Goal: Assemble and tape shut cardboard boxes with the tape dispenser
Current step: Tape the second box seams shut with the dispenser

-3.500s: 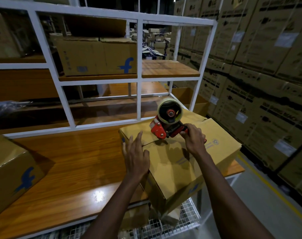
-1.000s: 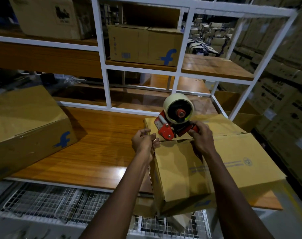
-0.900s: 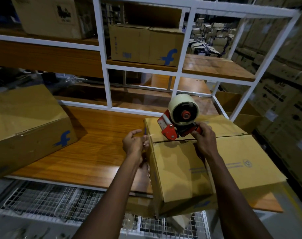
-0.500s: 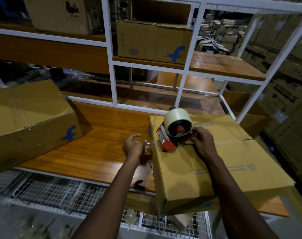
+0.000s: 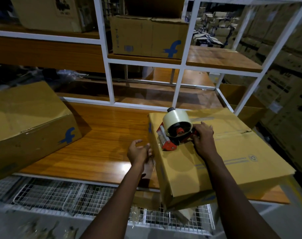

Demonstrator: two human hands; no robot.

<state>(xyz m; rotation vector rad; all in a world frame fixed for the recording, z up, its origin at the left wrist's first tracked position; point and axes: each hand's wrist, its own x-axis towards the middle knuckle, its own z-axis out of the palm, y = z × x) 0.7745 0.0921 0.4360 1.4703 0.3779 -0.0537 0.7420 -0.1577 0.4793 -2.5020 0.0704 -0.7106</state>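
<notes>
Matt brown corrugated cardboard box (image 5: 250,169), smooth glossy cream tape roll (image 5: 177,118) on shiny red tape dispenser (image 5: 169,146), varnished wood-grain counter (image 5: 103,144) with glossy glare, white painted metal rack frame (image 5: 110,80), white wire mesh shelf (image 5: 60,194) below

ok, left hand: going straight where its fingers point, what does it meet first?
The left hand points right at the left side wall of the cardboard box; that comes first. Fingertips look almost on it, though depth is unclear. The right hand grips the tape dispenser on top.
</notes>
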